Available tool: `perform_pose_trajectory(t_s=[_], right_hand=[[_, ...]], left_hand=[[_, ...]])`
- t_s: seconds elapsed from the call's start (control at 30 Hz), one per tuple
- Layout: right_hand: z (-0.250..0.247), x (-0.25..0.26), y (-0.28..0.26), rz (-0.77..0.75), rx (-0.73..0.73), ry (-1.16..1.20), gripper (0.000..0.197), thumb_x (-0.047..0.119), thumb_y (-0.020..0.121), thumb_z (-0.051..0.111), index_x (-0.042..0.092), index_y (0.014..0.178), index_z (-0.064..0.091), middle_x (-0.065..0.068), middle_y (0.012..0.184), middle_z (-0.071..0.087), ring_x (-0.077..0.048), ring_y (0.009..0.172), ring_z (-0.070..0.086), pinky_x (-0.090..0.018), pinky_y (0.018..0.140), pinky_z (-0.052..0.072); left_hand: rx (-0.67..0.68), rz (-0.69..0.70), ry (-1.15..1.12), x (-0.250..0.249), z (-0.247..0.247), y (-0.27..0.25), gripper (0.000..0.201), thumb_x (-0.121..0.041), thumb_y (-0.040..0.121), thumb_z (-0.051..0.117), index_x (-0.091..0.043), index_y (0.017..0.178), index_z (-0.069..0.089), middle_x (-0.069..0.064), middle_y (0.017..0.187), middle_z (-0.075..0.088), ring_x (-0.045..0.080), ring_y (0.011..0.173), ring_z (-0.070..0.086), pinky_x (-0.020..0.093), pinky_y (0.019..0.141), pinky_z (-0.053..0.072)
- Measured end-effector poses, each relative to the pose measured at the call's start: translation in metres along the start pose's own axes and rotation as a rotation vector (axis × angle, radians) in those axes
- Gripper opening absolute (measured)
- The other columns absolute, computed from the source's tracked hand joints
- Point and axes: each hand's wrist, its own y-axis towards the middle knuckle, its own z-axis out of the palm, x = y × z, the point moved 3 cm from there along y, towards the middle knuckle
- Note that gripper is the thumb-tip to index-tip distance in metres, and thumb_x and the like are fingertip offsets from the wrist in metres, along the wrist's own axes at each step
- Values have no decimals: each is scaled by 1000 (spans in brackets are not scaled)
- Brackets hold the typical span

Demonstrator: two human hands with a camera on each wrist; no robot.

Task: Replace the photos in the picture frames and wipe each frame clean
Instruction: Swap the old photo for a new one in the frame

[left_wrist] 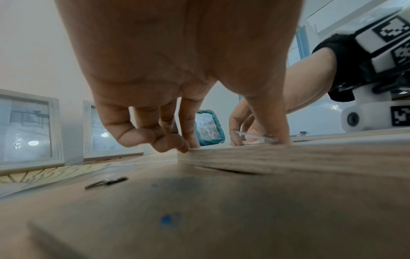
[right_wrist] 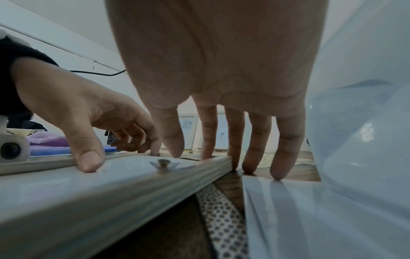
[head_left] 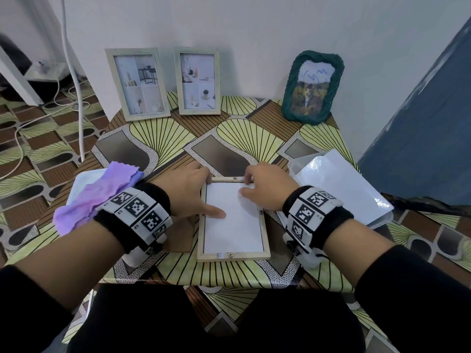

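A pale wooden frame [head_left: 233,256] lies face down in the middle of the table, with a white photo sheet [head_left: 234,225] set in its back. My left hand [head_left: 204,194] presses its thumb flat on the sheet. Its loosely curled fingers [left_wrist: 175,142] rest at the frame's far left corner [left_wrist: 288,157]. My right hand [head_left: 248,186] stands on straight fingertips [right_wrist: 235,157] at the far right corner, thumb down on the sheet. The brown backing board [head_left: 178,235] lies under my left wrist. A purple cloth [head_left: 96,197] sits at the left.
Two pale frames [head_left: 137,84] [head_left: 198,81] and a green woven frame [head_left: 312,86] lean on the wall at the back. A clear plastic box [head_left: 295,164] with white sheets stands right of my right hand. Cables run over the floor at left.
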Motion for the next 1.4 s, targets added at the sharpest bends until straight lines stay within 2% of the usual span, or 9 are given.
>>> perform_pose_trajectory(t_s=[0.2, 0.37, 0.43, 0.67, 0.87, 1.1, 1.27, 1.33, 1.4], right_hand=[[4, 2, -5, -18, 44, -15, 37, 44, 87, 61, 22, 116, 54, -5, 118, 51, -26, 108, 52, -40, 93, 46], [7, -1, -11, -32, 67, 12, 59, 47, 79, 69, 22, 129, 49, -4, 126, 49, -25, 117, 49, -43, 100, 44], [6, -3, -12, -34, 67, 36, 62, 45, 77, 72, 24, 131, 48, -3, 130, 48, -25, 120, 48, -42, 102, 42], [6, -4, -15, -56, 48, 92, 69, 42, 76, 77, 33, 136, 43, -5, 128, 48, -27, 121, 46, -43, 103, 42], [12, -4, -14, -49, 19, 65, 66, 47, 81, 72, 36, 137, 40, -4, 131, 46, -26, 120, 48, -44, 100, 44], [13, 3, -12, -31, -6, -15, 61, 48, 88, 63, 32, 138, 34, -8, 128, 48, -31, 115, 54, -47, 95, 49], [1, 8, -30, -70, -152, 101, 51, 39, 92, 58, 32, 138, 36, -3, 128, 49, -25, 112, 55, -44, 91, 51], [-14, 10, -40, -92, -234, 175, 44, 37, 92, 57, 31, 134, 43, 0, 121, 55, -20, 106, 56, -44, 89, 52], [-32, 8, -52, -104, -317, 234, 38, 35, 92, 58, 30, 128, 49, 4, 109, 61, -16, 97, 59, -42, 84, 54]], left_hand=[[12, -20, -37, 3, 1, 6, 78, -80, 53, 71, -29, 107, 48, -10, 104, 44, 11, 93, 47, 33, 81, 47], [5, -26, -108, 3, 3, 11, 73, -69, 52, 81, -26, 102, 49, -7, 99, 46, 4, 79, 40, 19, 59, 29], [4, -38, -131, 3, 3, 14, 75, -66, 51, 84, -24, 103, 50, -6, 98, 46, 4, 77, 39, 18, 57, 26], [18, -47, -209, -1, -3, 16, 75, -58, 44, 91, -24, 91, 43, -6, 90, 49, 8, 74, 45, 25, 56, 34], [-33, 12, -249, -4, -6, 7, 68, -46, 50, 93, -29, 80, 35, -8, 82, 54, 9, 69, 49, 23, 52, 32], [-40, -52, -339, -1, -11, 8, 69, -30, 57, 94, -25, 107, 46, -9, 81, 62, 8, 71, 62, 24, 55, 47], [-101, -48, -509, 5, -10, 5, 55, -21, 60, 92, -30, 95, 51, -5, 84, 66, 10, 65, 67, 25, 51, 56], [-123, -34, -548, 5, -12, 3, 48, -21, 64, 90, -29, 95, 53, -4, 87, 67, 10, 67, 67, 31, 57, 59], [-166, -14, -548, 5, -18, 0, 46, -23, 67, 88, -28, 99, 56, -6, 89, 66, 7, 68, 65, 29, 62, 58]])
